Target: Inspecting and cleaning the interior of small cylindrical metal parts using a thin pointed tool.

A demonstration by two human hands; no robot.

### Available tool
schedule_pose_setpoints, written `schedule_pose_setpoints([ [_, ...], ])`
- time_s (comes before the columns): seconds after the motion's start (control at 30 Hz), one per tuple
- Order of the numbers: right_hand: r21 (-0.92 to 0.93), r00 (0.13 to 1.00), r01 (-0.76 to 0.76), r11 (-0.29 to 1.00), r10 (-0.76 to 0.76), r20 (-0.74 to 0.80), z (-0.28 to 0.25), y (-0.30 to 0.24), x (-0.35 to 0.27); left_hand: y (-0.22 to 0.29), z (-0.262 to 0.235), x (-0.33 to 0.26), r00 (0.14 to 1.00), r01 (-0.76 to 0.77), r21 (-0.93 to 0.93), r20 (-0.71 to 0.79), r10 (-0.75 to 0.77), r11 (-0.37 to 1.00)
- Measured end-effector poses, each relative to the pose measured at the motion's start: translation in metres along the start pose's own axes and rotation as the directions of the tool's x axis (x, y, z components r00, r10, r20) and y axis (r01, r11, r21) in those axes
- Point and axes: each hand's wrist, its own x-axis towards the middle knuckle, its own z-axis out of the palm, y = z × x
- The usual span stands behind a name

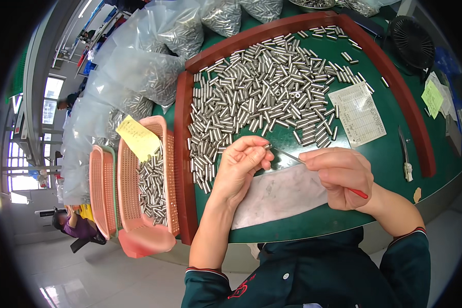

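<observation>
Between the thumb and fingers of my left hand (241, 165) is a small metal tube (267, 147), mostly hidden by the fingertips. My right hand (341, 177) grips a thin rod-shaped tool (288, 155) with a red end (358, 193) that sticks out below the palm. The tool's tip meets the end of the tube; whether it is inside cannot be made out. Both hands are above a pale, smudged cloth (280, 197) at the table's front edge. Just beyond them lies a big heap of shiny metal tubes (262, 87).
A dark red wooden border (186, 154) frames the green table (395, 154). Pink baskets (128, 190), one holding tubes, stand left, near filled plastic bags (161, 77). A printed sheet (362, 120), tweezers (405, 151) and a black fan (410, 43) are at right.
</observation>
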Motion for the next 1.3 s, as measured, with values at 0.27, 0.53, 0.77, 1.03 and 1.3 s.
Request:
schedule_pose_setpoints([
  [0.27, -0.006, 1.000, 0.002, 1.000, -0.002, -0.023, -0.001, 0.001, 0.002, -0.001, -0.002, 0.003, 0.995, 0.092, -0.075, 0.033, -0.090, 0.993],
  [0.53, 0.009, 0.999, 0.001, 1.000, 0.000, -0.041, 0.003, 0.001, 0.000, -0.002, 0.000, 0.003, 0.998, 0.058, -0.068, 0.006, -0.058, 0.996],
  [0.77, 0.012, 1.000, -0.005, 1.000, 0.005, -0.029, 0.006, 0.002, -0.001, -0.001, 0.001, 0.002, 0.999, 0.046, -0.020, -0.012, -0.046, 0.999],
  [1.03, 0.000, 1.000, 0.000, 1.000, 0.000, 0.011, 0.006, 0.003, 0.000, -0.001, 0.000, 0.001, 0.999, 0.045, 0.004, 0.013, -0.045, 0.999],
  [1.3, -0.010, 0.989, 0.021, 1.000, -0.023, -0.145, 0.008, 0.009, -0.001, -0.003, 0.000, 0.001, 1.000, 0.006, 0.006, -0.018, -0.006, 1.000],
])
